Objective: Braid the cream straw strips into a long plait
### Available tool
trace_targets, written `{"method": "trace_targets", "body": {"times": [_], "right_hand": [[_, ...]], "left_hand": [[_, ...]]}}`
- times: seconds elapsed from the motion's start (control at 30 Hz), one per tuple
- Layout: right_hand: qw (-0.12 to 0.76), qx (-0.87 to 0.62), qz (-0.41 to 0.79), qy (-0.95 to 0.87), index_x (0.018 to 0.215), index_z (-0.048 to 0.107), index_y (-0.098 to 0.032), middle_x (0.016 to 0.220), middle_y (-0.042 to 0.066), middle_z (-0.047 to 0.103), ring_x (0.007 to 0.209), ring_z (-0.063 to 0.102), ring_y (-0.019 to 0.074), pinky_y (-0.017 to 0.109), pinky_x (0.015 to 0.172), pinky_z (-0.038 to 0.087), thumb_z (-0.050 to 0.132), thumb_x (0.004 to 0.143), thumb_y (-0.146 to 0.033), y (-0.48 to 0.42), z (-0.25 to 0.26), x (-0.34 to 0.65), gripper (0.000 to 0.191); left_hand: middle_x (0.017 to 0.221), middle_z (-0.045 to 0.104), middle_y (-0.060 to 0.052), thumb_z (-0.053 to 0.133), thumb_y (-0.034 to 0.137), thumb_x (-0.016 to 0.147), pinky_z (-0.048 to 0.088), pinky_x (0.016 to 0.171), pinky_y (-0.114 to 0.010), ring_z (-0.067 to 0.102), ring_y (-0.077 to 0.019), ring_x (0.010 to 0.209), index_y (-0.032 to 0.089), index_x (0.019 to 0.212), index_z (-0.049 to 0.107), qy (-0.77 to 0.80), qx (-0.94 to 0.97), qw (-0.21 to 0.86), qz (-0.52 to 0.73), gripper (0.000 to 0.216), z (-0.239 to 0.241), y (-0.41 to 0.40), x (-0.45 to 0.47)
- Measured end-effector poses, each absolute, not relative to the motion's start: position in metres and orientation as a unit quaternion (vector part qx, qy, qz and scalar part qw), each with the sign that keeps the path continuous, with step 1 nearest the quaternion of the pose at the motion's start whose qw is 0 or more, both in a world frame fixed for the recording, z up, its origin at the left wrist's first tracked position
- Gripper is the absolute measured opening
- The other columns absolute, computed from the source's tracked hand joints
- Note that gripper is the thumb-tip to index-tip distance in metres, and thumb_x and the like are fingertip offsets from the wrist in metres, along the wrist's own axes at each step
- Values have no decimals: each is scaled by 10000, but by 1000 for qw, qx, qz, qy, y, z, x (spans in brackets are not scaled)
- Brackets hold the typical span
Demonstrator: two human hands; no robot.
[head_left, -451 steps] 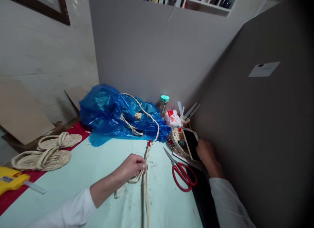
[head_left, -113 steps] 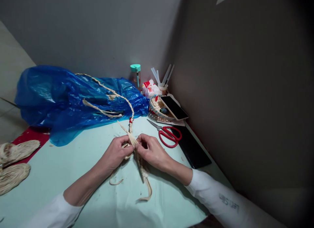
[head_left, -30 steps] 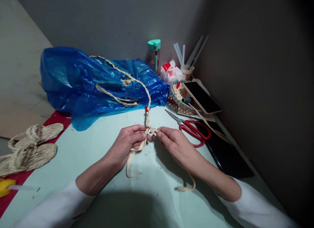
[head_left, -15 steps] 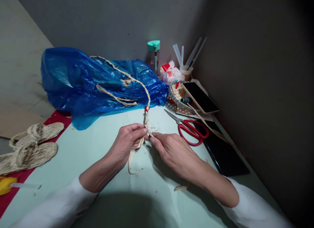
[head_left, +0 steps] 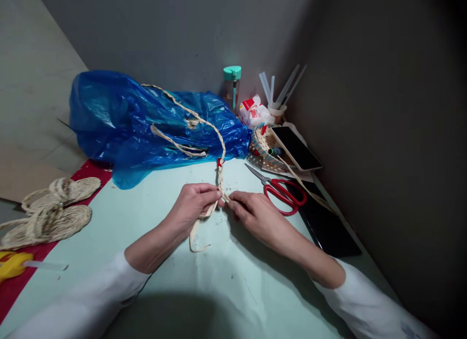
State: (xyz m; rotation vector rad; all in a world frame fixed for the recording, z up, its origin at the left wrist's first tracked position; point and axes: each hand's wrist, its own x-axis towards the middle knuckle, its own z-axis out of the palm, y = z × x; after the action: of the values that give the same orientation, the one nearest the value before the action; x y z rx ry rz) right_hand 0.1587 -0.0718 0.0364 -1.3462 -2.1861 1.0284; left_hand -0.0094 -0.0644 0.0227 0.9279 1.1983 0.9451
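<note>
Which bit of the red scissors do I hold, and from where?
Best hold the red handles, coming from the near right side. The scissors lie flat, with their wide loops turned to the near right, ready for fingers. The steel blades point away to the left, so you'd probably keep clear of the pointed tips.

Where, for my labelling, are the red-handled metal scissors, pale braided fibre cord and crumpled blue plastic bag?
Red-handled scissors (head_left: pixel 267 181): head view, near the pivot.
Braided fibre cord (head_left: pixel 212 125): head view, on its bend.
Blue plastic bag (head_left: pixel 136 122): head view, its left half.
</note>
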Motion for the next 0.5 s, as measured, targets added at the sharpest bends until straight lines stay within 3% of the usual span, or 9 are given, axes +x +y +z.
{"method": "trace_targets", "body": {"times": [0.17, 0.3, 0.5], "right_hand": [[86, -518, 174, -833, 874, 576, -138, 718, 77, 651, 537, 512, 140, 292, 531, 217, 398, 859, -97, -85, 42, 148, 183], [41, -516, 82, -852, 959, 558, -130, 789, 99, 666, 591, 600, 194, 309, 513, 210, 395, 858, -84, -93, 41, 141, 198], [7, -487, -15, -873, 1099, 506, -100, 859, 109, 647, 648, 636, 201, 298, 487, 336, 365, 844, -13, -104, 39, 129, 304]], "left_hand": [[414, 528, 0, 667, 226, 719, 218, 416, -201, 342, -44, 381, 115, 602, 672, 551, 432, 587, 407, 161, 21, -69, -3], [528, 610, -25, 697, 211, 669, 313, 459, -208, 460, -81, 461, 126, 623, 694, 550, 408, 588, 430, 97, 20, -71, 1], [468, 472, 47, 693, 228, 692, 195, 397, -195, 287, -29, 395, 121, 642, 694, 534, 406, 596, 441, 118, 19, -73, -1]]}}
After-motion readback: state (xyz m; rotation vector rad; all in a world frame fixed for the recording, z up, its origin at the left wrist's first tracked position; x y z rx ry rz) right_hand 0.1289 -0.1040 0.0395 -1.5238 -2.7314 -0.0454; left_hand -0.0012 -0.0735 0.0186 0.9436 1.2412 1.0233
